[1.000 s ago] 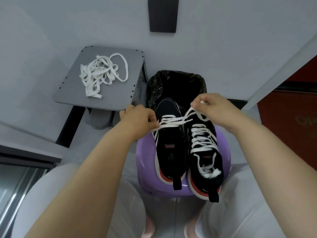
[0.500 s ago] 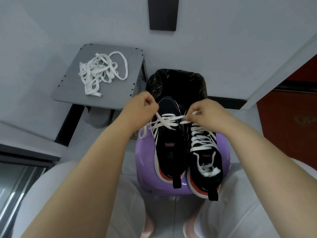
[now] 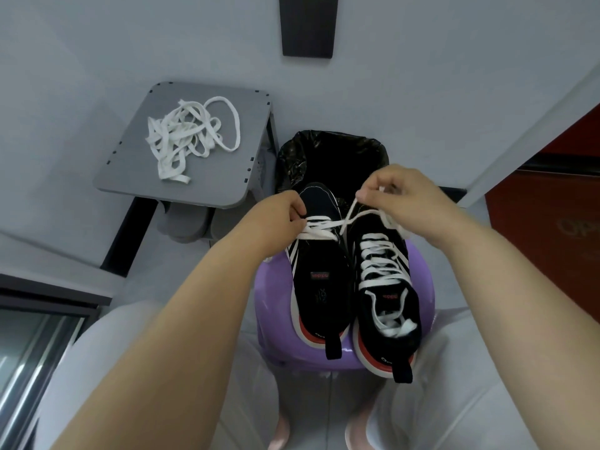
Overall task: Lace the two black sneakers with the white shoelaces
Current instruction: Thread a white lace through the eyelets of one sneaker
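Two black sneakers stand side by side on a purple stool, toes pointing away from me. The right sneaker is laced up to its tongue with a white lace. The left sneaker has a white shoelace only across its lowest eyelets near the toe. My left hand pinches one end of that lace at the shoe's left side. My right hand holds the other end raised above the right sneaker's toe, so the lace crosses between the shoes.
A pile of loose white shoelaces lies on a small grey side table at the upper left. A bin with a black liner stands just behind the stool. My knees in light trousers flank the stool.
My right hand has risen and pulled its lace end up and to the right. My left hand has dropped closer to the left sneaker's eyelets.
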Demonstrator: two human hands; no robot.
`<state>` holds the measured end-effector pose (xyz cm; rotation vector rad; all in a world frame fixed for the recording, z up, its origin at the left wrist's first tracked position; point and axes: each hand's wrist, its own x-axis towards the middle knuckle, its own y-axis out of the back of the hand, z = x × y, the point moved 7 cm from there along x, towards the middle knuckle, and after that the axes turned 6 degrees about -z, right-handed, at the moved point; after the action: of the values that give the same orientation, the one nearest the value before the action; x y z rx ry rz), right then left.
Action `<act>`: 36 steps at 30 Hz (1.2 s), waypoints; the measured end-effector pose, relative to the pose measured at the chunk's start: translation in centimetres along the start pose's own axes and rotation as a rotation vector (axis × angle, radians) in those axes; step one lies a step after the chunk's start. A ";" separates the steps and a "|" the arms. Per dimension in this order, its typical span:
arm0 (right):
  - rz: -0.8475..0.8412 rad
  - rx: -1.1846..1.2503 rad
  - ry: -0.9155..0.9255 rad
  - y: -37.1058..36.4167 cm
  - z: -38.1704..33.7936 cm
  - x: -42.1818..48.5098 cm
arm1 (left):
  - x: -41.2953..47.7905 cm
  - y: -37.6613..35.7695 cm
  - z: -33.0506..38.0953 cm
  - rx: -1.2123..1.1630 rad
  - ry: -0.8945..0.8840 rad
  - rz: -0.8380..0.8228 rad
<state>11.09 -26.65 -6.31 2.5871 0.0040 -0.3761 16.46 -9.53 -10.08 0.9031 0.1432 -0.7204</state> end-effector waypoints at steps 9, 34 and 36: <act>-0.011 0.903 0.068 0.4 -0.9 0.2 | 0.5 0.0 -0.8 0.026 0.052 -0.007; -0.481 0.117 -0.019 -4.2 -1.0 -0.3 | 1.1 -0.9 -0.2 -0.023 -0.003 -0.032; -0.442 -0.013 -0.052 -4.2 -0.4 0.1 | 1.1 -1.0 -0.2 -0.026 -0.013 -0.042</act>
<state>10.98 -22.86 -8.11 2.5487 0.5645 -0.5979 16.74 -10.32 -11.31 0.8727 0.1605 -0.7620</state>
